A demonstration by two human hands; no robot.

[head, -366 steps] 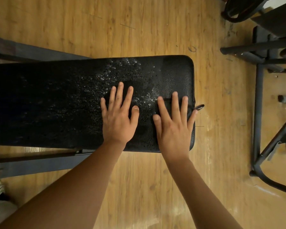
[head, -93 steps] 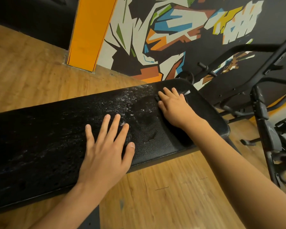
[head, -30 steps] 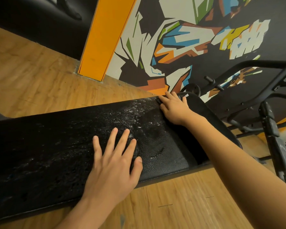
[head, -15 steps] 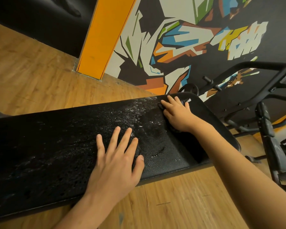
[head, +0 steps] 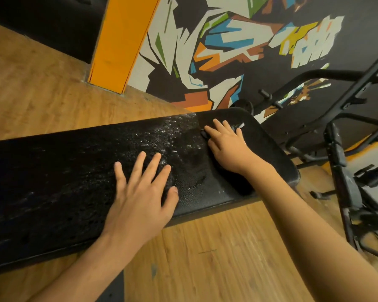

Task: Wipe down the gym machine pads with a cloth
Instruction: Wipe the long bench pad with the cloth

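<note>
While my right hand (head: 226, 149) presses a dark cloth (head: 204, 134) flat near the pad's (head: 52, 175) far-right corner, my left hand (head: 140, 192) lies open and empty beside it, droplets running leftward along the pad.

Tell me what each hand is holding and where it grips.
Left hand rests flat on the bench pad, holding nothing. Right hand presses a dark cloth, mostly hidden beneath it.

Two bare hands (head: 140, 199), one black bench pad (head: 52, 182), one dark cloth (head: 205, 133), one orange pillar (head: 118, 40)

Wall mural (head: 227, 46) with stylised lettering, not legible, no other text readable
</note>
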